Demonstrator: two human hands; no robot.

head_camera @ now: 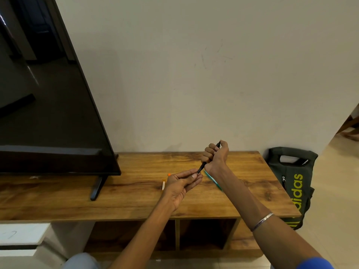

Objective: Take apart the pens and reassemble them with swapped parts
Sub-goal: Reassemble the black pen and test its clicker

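Observation:
My right hand (pixel 215 156) grips a black pen (pixel 202 166) in its fist, tilted with the lower end pointing down-left. My left hand (pixel 182 181) pinches that lower tip between thumb and fingers. On the wooden cabinet top (pixel 126 193), a small orange cap (pixel 169 174) lies just left of my left hand. A pale pen part (pixel 163 185) with an orange tint rests beside that hand, partly hidden. A teal pen (pixel 212 180) lies on the wood under my right wrist, mostly covered by the arm.
A large black TV (pixel 48 105) on a stand foot (pixel 96 188) fills the left. A dark green Adidas bag (pixel 291 181) leans at the cabinet's right end. Open cubbies (pixel 206 233) sit below the top. A plain wall rises behind.

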